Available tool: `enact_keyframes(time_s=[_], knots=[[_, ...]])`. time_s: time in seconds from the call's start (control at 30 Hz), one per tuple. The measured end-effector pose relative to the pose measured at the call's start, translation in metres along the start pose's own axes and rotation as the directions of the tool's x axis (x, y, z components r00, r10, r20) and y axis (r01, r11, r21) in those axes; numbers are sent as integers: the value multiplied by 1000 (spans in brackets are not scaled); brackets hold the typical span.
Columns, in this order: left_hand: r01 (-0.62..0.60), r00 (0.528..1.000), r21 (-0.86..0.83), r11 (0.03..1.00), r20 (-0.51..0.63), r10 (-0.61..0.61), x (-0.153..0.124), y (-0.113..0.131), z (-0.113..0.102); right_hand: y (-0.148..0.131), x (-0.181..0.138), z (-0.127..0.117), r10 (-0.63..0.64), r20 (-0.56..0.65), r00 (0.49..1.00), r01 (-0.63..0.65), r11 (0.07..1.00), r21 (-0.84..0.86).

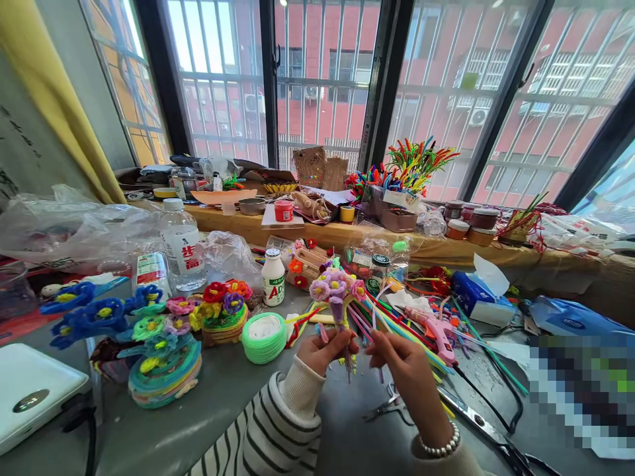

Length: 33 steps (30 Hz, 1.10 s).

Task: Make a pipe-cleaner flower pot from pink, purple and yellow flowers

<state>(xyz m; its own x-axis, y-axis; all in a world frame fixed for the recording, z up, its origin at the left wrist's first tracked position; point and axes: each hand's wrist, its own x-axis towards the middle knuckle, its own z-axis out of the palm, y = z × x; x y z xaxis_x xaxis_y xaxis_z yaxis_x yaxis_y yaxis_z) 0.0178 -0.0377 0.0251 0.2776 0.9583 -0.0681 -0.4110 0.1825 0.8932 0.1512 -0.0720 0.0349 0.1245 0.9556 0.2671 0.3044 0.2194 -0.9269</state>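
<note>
My left hand is closed around the stems of a small bouquet of pipe-cleaner flowers, pink, purple and yellow, held upright above the grey table. My right hand pinches a thin pink pipe cleaner that runs up beside the bouquet's stems. Both hands are close together near the middle of the view. A striped sleeve covers my left arm and a pearl bracelet sits on my right wrist.
Finished pipe-cleaner flowers and coils lie at the left by a green tape roll. Loose pipe cleaners, a pink glue gun, scissors, a tissue box, bottles and a cluttered wooden shelf surround the hands.
</note>
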Motion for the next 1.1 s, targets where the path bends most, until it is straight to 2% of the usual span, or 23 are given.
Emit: enact_keyframes(time_s=[0.13,0.23,0.4,0.57,0.73,0.97,1.1], knots=[[28,998,12,1000,59,-29,-2,-2,3,-3,3,-5,12,-97,995,4,987,163],[69,989,27,997,126,-72,-4,-4,4,-6,5,-1,31,-97,995,-4,963,268],[95,967,79,992,228,-111,-3,-9,5,-11,7,3,-19,-82,996,46,936,350],[28,969,132,991,242,-59,-1,-14,4,-13,6,-1,-10,-86,996,41,930,365],[53,962,130,990,261,-86,0,-15,3,-8,5,-2,-32,-140,990,81,929,361],[39,979,209,977,186,-79,1,-18,2,-10,3,-2,-139,-176,975,178,956,234],[-20,986,242,970,168,-21,2,-20,1,-12,2,0,-103,-152,983,141,954,264]])
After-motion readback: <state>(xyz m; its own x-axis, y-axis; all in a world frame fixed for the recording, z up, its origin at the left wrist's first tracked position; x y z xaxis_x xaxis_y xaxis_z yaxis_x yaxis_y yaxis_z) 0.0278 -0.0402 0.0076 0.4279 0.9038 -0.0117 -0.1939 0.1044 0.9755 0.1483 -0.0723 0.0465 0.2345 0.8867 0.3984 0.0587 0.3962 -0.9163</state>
